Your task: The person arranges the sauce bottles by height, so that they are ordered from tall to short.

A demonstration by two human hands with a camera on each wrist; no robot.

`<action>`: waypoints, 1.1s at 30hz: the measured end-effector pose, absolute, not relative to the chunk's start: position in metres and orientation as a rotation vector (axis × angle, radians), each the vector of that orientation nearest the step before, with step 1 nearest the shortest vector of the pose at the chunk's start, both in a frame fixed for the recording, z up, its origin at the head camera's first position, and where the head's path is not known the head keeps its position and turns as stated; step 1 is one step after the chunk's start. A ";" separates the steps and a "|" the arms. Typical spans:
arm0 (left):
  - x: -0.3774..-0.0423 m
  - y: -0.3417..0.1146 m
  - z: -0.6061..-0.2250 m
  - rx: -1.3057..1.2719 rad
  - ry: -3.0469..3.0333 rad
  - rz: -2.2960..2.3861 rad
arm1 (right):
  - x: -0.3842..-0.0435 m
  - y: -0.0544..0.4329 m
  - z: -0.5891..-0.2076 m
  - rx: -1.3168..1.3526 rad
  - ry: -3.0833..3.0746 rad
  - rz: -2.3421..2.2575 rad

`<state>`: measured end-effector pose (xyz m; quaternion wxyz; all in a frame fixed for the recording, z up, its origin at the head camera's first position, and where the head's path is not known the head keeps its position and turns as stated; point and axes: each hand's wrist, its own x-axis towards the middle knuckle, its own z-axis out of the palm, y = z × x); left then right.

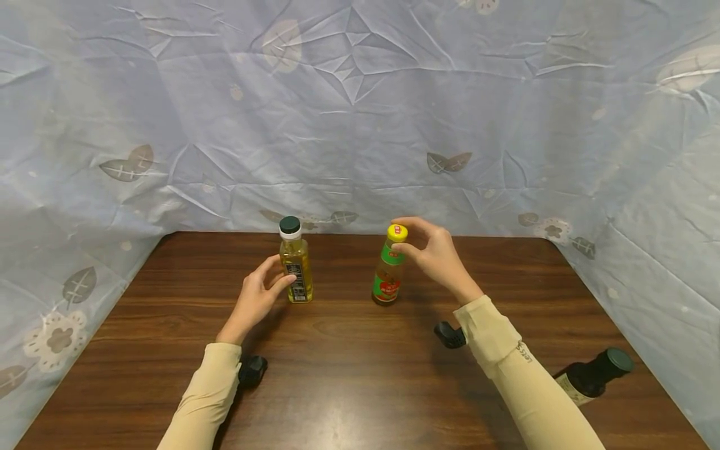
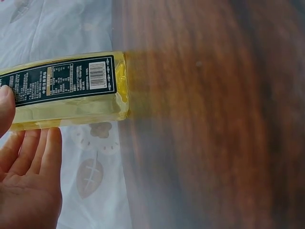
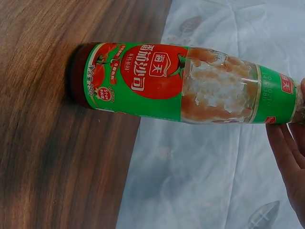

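My left hand point(image 1: 254, 301) holds a square oil bottle point(image 1: 304, 259) low on its body, thumb against the black label and fingers round the far side. The bottle stands upright, with yellow oil and a dark green cap over a white collar. In the left wrist view the barcode end of the label point(image 2: 97, 75) shows near the base. To the right, a ketchup bottle point(image 1: 387, 275) with a yellow cap and green tomato label is upright. My right hand point(image 1: 437, 255) pinches its neck just under the cap. Smeared sauce point(image 3: 217, 86) clings inside its clear upper glass.
A dark bottle point(image 1: 590, 378) with a dark green cap is at the right, partly behind my right sleeve point(image 1: 514, 369). Black wrist devices point(image 1: 253, 371) sit by both cuffs. A patterned cloth point(image 1: 349, 125) hangs behind and beside the brown wooden table point(image 1: 337, 362).
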<state>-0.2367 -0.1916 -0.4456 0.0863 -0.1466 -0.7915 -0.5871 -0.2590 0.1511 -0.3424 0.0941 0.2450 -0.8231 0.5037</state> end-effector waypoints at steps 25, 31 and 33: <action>-0.238 -0.190 -0.446 -0.419 -2.349 -1.766 | -0.245 0.139 -0.324 0.676 -2.491 1.566; -0.237 -0.190 -0.446 -0.417 -2.344 -1.767 | -0.262 0.147 -0.344 0.682 -2.471 1.602; -0.237 -0.190 -0.445 -0.414 -2.343 -1.772 | -0.263 0.148 -0.345 0.686 -2.468 1.614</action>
